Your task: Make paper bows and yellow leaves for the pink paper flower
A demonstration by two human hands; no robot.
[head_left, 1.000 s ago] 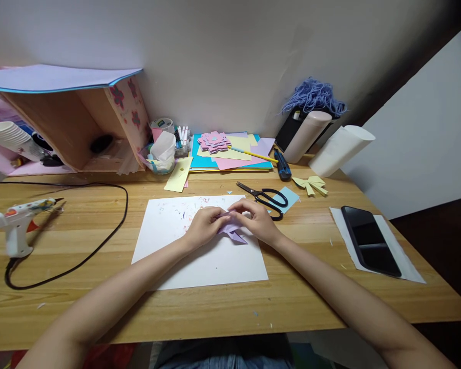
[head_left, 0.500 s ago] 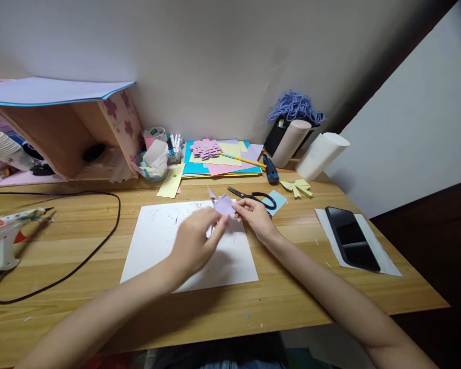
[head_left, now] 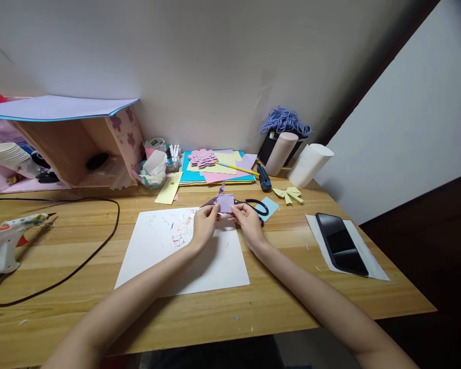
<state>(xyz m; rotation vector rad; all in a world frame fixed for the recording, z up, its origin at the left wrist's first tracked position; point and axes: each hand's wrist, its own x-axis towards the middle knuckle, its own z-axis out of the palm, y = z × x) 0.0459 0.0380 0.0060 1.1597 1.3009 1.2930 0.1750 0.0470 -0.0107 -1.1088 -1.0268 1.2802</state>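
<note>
A folded piece of purple paper point(head_left: 226, 203) is held up between both hands, above the far right part of a marked white sheet point(head_left: 192, 274). My left hand point(head_left: 206, 224) pinches its left edge, and my right hand point(head_left: 248, 223) pinches the right edge. Narrow pointed purple strips point(head_left: 222, 188) stick out at the upper left of the piece, by my left fingertips. Just behind my right hand lie black-handled scissors point(head_left: 262, 205), their blades mostly hidden, partly over a light blue paper square point(head_left: 271, 208).
A yellow paper bow point(head_left: 288, 195), a blue utility knife point(head_left: 264, 178) and stacked coloured paper point(head_left: 192, 178) lie behind. On the left is a glue gun point(head_left: 7, 246) with a looping cord, near a cardboard box point(head_left: 125, 148). A phone point(head_left: 341, 243) rests at the right.
My left hand has come up to the purple paper and now grips its left edge. The paper has turned flatter and squarer to view. The camera view has shifted slightly.
</note>
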